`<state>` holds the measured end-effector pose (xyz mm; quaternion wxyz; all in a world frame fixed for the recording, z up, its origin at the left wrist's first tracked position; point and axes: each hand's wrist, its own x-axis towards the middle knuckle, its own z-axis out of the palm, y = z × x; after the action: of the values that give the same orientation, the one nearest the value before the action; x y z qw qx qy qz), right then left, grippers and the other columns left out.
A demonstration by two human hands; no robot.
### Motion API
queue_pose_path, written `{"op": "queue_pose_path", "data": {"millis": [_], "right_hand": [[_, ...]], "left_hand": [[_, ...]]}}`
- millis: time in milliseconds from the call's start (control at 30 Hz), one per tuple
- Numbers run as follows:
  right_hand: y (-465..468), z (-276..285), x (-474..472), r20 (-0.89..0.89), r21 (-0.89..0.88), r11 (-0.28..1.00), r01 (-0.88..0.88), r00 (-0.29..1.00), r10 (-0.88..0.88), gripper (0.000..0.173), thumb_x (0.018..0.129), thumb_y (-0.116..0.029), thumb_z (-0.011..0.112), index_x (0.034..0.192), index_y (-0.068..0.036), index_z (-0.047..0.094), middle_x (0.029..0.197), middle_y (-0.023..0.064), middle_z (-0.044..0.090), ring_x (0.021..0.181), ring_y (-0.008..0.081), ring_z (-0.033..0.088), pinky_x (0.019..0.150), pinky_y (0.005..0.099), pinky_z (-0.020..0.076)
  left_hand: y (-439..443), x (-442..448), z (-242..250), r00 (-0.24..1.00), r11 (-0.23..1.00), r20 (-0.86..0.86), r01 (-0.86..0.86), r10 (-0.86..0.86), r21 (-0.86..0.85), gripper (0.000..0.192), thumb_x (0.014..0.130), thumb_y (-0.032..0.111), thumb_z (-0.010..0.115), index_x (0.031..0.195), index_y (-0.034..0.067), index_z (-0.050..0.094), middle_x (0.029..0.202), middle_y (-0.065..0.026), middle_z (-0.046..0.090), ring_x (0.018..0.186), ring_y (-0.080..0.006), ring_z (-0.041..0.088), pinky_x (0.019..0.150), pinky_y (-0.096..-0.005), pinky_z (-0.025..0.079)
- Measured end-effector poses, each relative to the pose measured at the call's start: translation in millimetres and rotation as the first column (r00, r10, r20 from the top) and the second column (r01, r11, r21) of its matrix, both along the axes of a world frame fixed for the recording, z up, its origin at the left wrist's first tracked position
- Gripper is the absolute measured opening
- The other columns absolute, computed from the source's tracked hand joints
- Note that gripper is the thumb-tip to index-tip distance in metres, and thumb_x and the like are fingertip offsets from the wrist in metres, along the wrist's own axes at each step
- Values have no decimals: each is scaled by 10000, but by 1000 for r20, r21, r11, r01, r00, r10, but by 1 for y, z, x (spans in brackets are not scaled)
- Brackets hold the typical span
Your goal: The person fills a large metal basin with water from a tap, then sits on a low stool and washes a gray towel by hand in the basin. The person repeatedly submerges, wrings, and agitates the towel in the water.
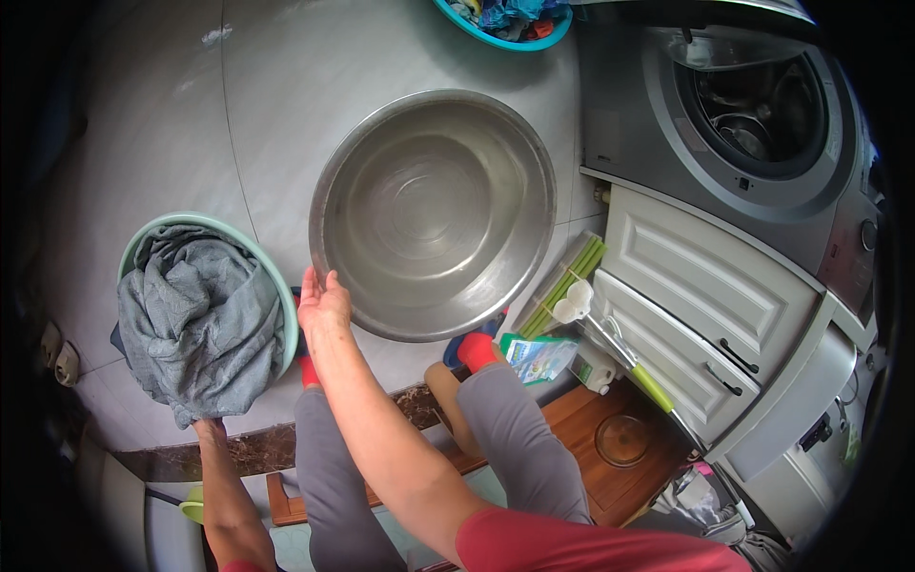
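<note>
A large round stainless steel basin [429, 207] sits in the middle of the view. My right hand [325, 299] is at its lower left rim, fingers extended and apart, touching or very near the metal. To the left, a pale green plastic tub [289, 322] holds a bunched grey textured cloth [200, 314], which hangs over the tub's near edge. My left hand [209, 427] reaches under the hanging cloth; its fingers are hidden, so their grip does not show.
At the top, a turquoise basin [529, 44] holds clothes. A front-loading washing machine [615, 107] stands open above white cabinets [704, 264]. A long-handled tool [650, 390], a detergent pouch [540, 357] and a jug [593, 368] lie right of my feet. Slippers [66, 363] are far left.
</note>
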<state>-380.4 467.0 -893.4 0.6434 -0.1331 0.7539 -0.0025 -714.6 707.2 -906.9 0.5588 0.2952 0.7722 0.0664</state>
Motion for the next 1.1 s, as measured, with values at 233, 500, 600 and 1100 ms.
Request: {"op": "queue_pose_path", "data": {"millis": [233, 500, 600, 1100], "right_hand": [[35, 13, -1, 18, 203, 977, -57, 998, 54, 507, 1059, -211, 600, 1423, 57, 374, 1201, 212, 598, 946, 304, 698, 821, 377, 674], [-97, 127, 64, 138, 53, 286, -957, 291, 947, 539, 1056, -301, 591, 1392, 90, 432, 1270, 240, 601, 988, 366, 728, 765, 449, 654], [-183, 203, 133, -20, -204, -106, -973, -104, 994, 360, 1043, -280, 617, 1236, 13, 535, 1128, 158, 674, 882, 239, 728, 701, 344, 611], [-219, 376, 430, -163, -946, -233, -226, -290, 943, 250, 968, 47, 501, 1212, 14, 542, 1136, 120, 673, 1052, 212, 700, 852, 348, 613]], "left_hand": [[-26, -70, 23, 962, 995, -272, -11, -16, -99, 463, 1080, 392, 462, 1485, 167, 483, 1382, -47, 626, 1126, -227, 659, 923, -417, 542], [-139, 66, 161, 952, 967, -184, 254, -246, 18, 387, 1051, 349, 604, 1325, 83, 549, 1170, -77, 681, 841, -147, 657, 652, -292, 534], [-179, 157, 215, 934, 935, 24, 356, -356, 13, 375, 1053, 311, 612, 1322, 54, 564, 1162, -80, 676, 827, -131, 650, 636, -272, 533], [-316, 386, 288, 673, 740, 478, 669, -564, -68, 364, 1037, 168, 609, 1352, -5, 548, 1099, -96, 687, 847, -152, 691, 658, -270, 550]]}}
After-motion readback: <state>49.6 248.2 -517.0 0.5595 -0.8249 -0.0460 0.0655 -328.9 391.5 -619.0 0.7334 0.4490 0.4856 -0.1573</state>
